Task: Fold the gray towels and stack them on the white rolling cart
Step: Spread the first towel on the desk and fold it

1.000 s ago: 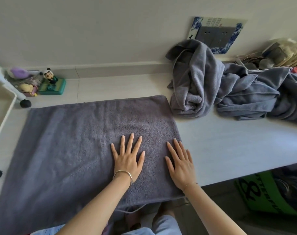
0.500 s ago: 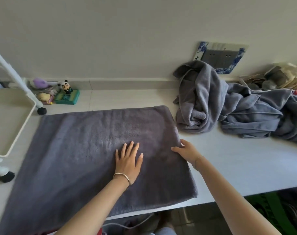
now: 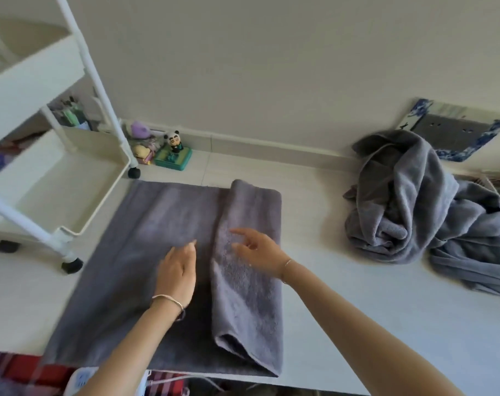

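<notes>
A gray towel (image 3: 146, 247) lies spread on the white table (image 3: 357, 315), its right third folded over to the left as a strip (image 3: 251, 281). My left hand (image 3: 177, 270) rests flat on the towel just left of the folded strip, fingers straight. My right hand (image 3: 257, 247) hovers over or lightly touches the strip's upper part, fingers relaxed and spread. A heap of unfolded gray towels (image 3: 414, 207) sits at the right back. The white rolling cart (image 3: 57, 178) stands at the left, its lower tray overlapping the towel's left corner.
Small toys, among them a panda figure (image 3: 174, 141) on a green box, stand by the wall behind the towel. A blue-patterned wall socket plate (image 3: 454, 130) is behind the heap. Cart wheels (image 3: 71, 265) stand on the table near the towel's left edge.
The right hand has folded the towel's right edge over to the left and let it go. The left hand slid a little left. The view turned left, showing more of the cart.
</notes>
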